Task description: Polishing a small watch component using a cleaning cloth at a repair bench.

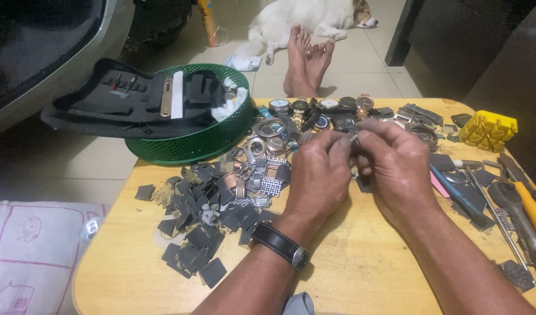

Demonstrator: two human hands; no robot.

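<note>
My left hand (320, 172) and my right hand (396, 160) meet above a wooden table (361, 274). Their fingertips pinch together on one small metal watch part (354, 136); most of it is hidden by the fingers. A black-strapped wristwatch (281, 245) is on my left wrist. Just beyond the hands lies a row of wristwatches (323, 108). To the left of my left hand sits a heap of metal watch cases and bracelet pieces (262, 166).
Dark grey square scraps (195, 230) litter the table's left. A green basket (207, 143) holds a black tool case (134, 99). Hand tools (513, 204) and a yellow block (488, 129) lie at right. Someone's bare feet (307, 61) and a dog (303, 20) are beyond the table.
</note>
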